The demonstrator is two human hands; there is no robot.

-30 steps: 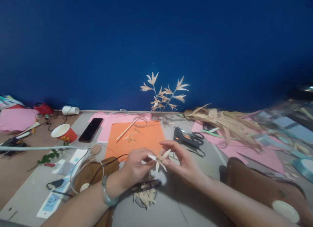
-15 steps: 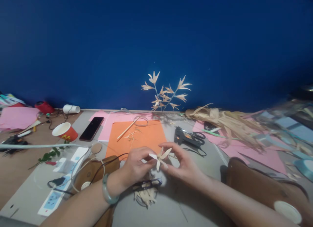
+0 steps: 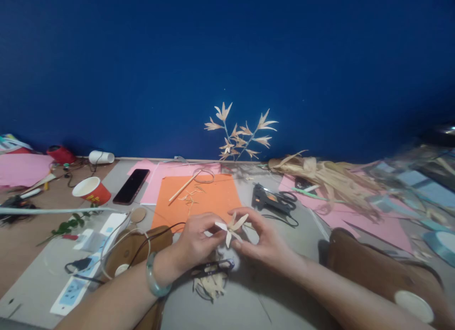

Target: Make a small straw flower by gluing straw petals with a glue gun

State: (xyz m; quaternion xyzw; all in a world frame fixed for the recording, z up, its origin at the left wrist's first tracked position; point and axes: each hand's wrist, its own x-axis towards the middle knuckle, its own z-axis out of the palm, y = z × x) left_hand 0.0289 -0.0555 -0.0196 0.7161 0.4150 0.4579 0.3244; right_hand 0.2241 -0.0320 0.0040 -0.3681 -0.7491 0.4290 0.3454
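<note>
A small pale straw flower [image 3: 232, 226] with pointed petals is pinched between both my hands, just above the grey table. My left hand [image 3: 197, 240], with a green bangle on its wrist, closes its fingers on the flower from the left. My right hand [image 3: 265, 240] pinches it from the right with thumb and forefinger. Under my hands lie small black snips [image 3: 209, 269] and a heap of straw cuttings [image 3: 210, 286].
Orange paper [image 3: 213, 199] with a wooden stick [image 3: 183, 188] lies beyond my hands. A glue gun and scissors [image 3: 273, 201] sit to the right, dried husks [image 3: 330, 178] further right. A phone [image 3: 131, 186], a red cup [image 3: 90, 191] and a straw branch [image 3: 241, 135] stand behind.
Both hands have stayed together on the flower, shifting only slightly as the fingers work at it. The view has moved a little.
</note>
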